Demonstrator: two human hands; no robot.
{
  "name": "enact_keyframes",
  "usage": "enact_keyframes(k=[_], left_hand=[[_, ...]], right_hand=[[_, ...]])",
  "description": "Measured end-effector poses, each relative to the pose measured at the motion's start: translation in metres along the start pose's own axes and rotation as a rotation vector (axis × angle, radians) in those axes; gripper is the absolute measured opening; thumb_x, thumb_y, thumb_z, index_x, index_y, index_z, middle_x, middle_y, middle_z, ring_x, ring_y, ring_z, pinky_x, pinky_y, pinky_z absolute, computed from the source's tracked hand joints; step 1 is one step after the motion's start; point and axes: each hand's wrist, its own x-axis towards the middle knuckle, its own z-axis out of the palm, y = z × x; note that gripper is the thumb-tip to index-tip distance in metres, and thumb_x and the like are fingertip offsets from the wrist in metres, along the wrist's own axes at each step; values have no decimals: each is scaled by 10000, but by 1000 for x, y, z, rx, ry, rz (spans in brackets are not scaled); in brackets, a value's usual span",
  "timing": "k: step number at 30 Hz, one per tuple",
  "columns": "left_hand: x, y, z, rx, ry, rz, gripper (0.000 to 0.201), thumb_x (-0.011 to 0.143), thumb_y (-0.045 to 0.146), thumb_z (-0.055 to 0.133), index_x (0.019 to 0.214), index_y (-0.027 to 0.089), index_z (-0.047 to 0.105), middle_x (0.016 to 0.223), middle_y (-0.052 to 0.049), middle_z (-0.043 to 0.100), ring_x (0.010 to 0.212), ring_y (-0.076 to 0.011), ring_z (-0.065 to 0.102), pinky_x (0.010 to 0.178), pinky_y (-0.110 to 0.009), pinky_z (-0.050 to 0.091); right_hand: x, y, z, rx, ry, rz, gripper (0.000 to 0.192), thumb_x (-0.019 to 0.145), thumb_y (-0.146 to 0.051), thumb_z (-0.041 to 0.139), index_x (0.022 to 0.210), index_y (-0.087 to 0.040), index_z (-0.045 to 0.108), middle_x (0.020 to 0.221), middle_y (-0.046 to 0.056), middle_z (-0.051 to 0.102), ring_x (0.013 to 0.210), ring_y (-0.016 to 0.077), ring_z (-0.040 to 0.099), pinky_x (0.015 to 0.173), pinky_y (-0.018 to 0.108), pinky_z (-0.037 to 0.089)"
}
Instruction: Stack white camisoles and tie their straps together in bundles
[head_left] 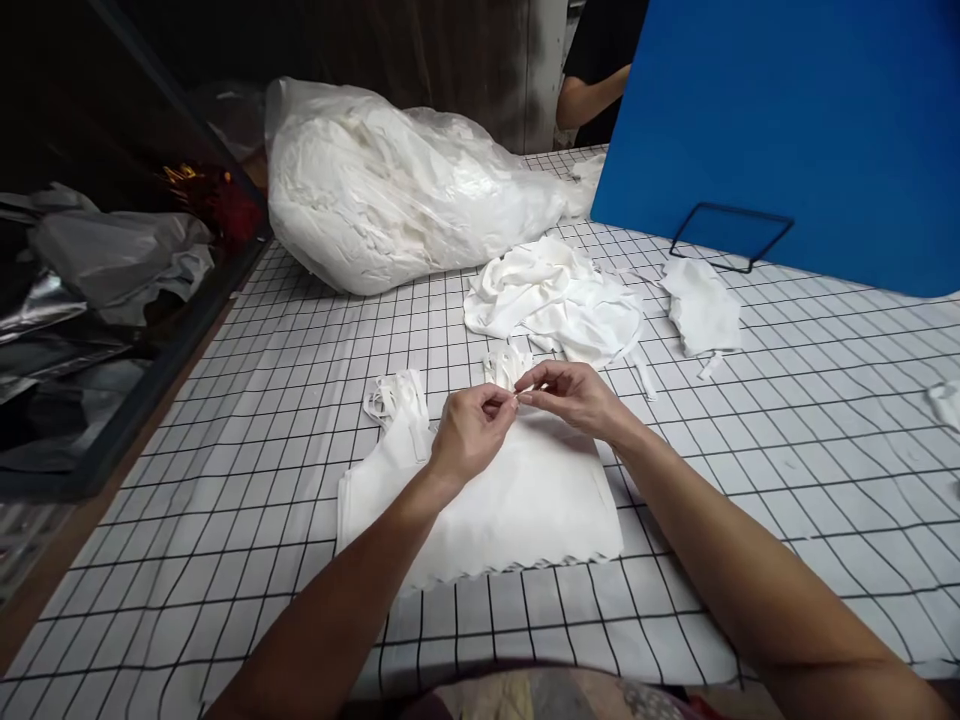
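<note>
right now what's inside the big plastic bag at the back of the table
Through the cloudy plastic bag, a bulky mass of crumpled white material shows. Whatever sits deeper is covered by that outer layer and can't be seen.

Blue board (787, 120) beyond grid-patterned tablecloth (810, 430)

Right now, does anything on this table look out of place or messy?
Mildly: beyond your right hand, the white heap lies bunched up, unlike the flatter stack under your hands. A smaller piece lies apart, near the blue board. I see no spill or clear damage.
</note>
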Motion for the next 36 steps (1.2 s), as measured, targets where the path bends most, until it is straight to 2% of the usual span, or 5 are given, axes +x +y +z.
enact_keyframes(k=[6, 9, 14, 19, 36], left_hand=[[-27, -11, 0, 402, -112, 207, 133, 814, 253, 702, 905, 184, 633, 922, -48, 658, 920, -229, 606, 811, -380, 499], [-34, -21, 6, 498, -105, 204, 200, 773, 274, 760, 880, 191, 613, 916, -44, 623, 931, -247, 568, 827, -415, 478], [-33, -25, 11, 371, -93, 91, 189, 740, 223, 781, 792, 200, 601, 881, -20, 615, 934, -233, 570, 861, -414, 464], [-32, -26, 12, 303, -71, 19, 174, 742, 235, 781, 720, 194, 614, 836, -14, 608, 924, -222, 573, 882, -406, 449], [-28, -27, 12, 198, -74, -88, 221, 703, 267, 822, 645, 190, 623, 812, -17, 619, 919, -222, 582, 819, -359, 446]], right_hand=[[-18, -10, 7, -146, -80, 47, 187, 860, -365, 682, 933, -196, 714, 900, 47, 715, 786, 158, 643, 732, 329, 507], [-30, 0, 16, -72, -70, 75, 192, 846, -381, 697, 926, -207, 710, 927, 54, 712, 845, 185, 662, 782, 362, 522], [-40, 16, 25, -101, 41, 75, 190, 826, -404, 718, 898, -229, 723, 925, 46, 669, 864, 199, 625, 829, 408, 505], [-42, 15, 23, -265, 0, 20, 126, 840, -375, 714, 871, -257, 744, 821, 31, 670, 854, 211, 546, 826, 413, 447], [-45, 20, 26, -335, 33, -45, 95, 855, -350, 701, 869, -274, 757, 746, 31, 607, 800, 205, 503, 729, 383, 433]])
